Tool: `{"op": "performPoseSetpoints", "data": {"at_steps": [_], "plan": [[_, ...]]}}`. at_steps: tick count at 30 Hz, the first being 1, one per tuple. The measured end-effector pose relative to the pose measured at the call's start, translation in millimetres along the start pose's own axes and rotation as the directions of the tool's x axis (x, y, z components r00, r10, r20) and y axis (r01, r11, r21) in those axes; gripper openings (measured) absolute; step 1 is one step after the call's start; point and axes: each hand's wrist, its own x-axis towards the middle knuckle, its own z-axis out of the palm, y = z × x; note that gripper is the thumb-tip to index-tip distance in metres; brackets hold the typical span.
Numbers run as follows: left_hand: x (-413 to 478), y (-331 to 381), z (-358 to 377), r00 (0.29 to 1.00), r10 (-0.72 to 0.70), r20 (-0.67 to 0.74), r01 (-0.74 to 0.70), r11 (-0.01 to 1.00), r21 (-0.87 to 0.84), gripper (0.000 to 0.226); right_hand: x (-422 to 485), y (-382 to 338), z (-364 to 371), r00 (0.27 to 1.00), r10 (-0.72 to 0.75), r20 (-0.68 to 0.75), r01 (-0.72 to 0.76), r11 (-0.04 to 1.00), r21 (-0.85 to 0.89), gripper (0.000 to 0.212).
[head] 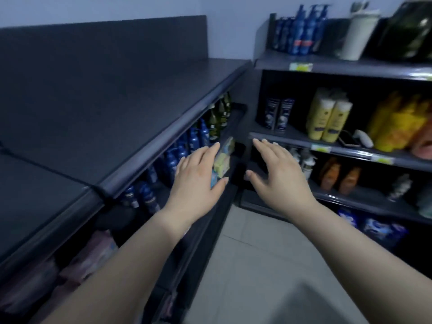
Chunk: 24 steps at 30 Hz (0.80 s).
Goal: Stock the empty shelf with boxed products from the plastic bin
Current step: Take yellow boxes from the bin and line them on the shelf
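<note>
The wide dark top shelf (105,94) on the left unit lies bare. My left hand (198,176) stretches forward with straight fingers in front of the lower left shelves. Just beyond its fingertips lie small yellow-green and blue boxed products (222,161) at the end of the left unit. My right hand (278,171) reaches forward beside it, fingers spread and holding nothing, near the corner where the two shelf units meet. No plastic bin shows in the head view.
Blue bottles (173,160) and dark green bottles (218,118) fill the shelf under the bare one. The right unit (350,150) holds blue bottles, yellow tubes (327,118), orange packs and white bottles. Pink packs (93,253) sit low left. Grey floor tiles (268,265) lie between the units.
</note>
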Motion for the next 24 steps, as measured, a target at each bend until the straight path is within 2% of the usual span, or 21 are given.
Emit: {"op": "performPoseSetpoints", "data": {"at_steps": [4,9,13,16,24], "plan": [[48.5,24.6,44.6,0.983,0.163,0.080,-0.156,0.984,-0.090,0.071,-5.5,49.3,-3.4,0.983,0.179,-0.032,-0.181,0.980,-0.087,0.066],[97.5,68.6,88.7,0.910,0.392,0.139,-0.351,0.903,-0.248,0.072,-23.0,89.5,-20.3,0.904,0.391,-0.171,-0.416,0.898,-0.142,0.066],[112.8,107.9,120.1,0.816,0.557,0.156,-0.475,0.799,-0.368,0.071,-50.9,111.4,-34.2,0.799,0.534,-0.278,-0.587,0.793,-0.163,0.065],[111.7,147.1,143.4,0.704,0.683,0.194,-0.546,0.695,-0.468,0.070,-89.2,125.3,-48.4,0.698,0.618,-0.362,-0.706,0.679,-0.201,0.065],[69.6,276.1,178.7,0.423,0.896,0.134,-0.623,0.395,-0.675,0.070,-194.0,135.5,-113.4,0.382,0.734,-0.561,-0.923,0.334,-0.191,0.065]]}}
